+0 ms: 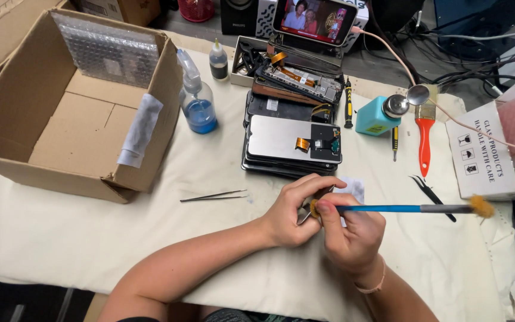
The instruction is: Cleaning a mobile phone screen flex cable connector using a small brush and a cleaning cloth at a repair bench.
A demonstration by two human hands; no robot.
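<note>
Blue-handled brush (400, 209), yellow bristle tips, level.

left hand (290, 211) curled, right hand (353, 235) pinching, fingertips meeting

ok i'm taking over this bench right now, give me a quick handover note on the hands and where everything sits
Left hand: pinching a small dark part with what looks like metal tweezers under it.
Right hand: gripping a blue-handled brush, one bristle end against the part.
Nearby: stack of phone screens just beyond the hands, spare tweezers to the left, blue liquid bottle, open cardboard box.
Done: cannot tell how far the brushing has got.
Left: the part is in hand, not yet set down.
</note>
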